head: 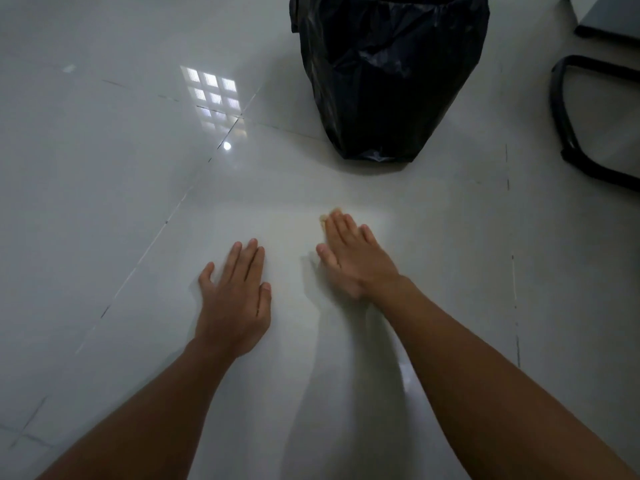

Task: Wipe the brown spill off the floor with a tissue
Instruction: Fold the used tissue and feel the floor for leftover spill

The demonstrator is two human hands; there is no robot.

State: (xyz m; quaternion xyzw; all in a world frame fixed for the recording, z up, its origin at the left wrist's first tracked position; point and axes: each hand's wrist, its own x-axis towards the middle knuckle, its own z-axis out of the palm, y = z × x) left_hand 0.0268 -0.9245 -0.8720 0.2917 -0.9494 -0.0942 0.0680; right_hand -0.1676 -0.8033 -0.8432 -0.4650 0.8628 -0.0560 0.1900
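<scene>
My left hand (235, 299) rests flat on the floor (104, 202), fingers straight; my right hand (349, 258) presses the brown-stained tissue (331, 213) under straight fingers, farther right.

You have two hands in view: one left hand (233, 299) and one right hand (349, 252), each with a bare forearm behind it. One tissue (329, 213) shows, only a brownish edge of it past the right fingertips. One bin (388, 74) lined with a black bag stands on the floor (104, 202). One black chair base (571, 126) sits at the right edge.
</scene>
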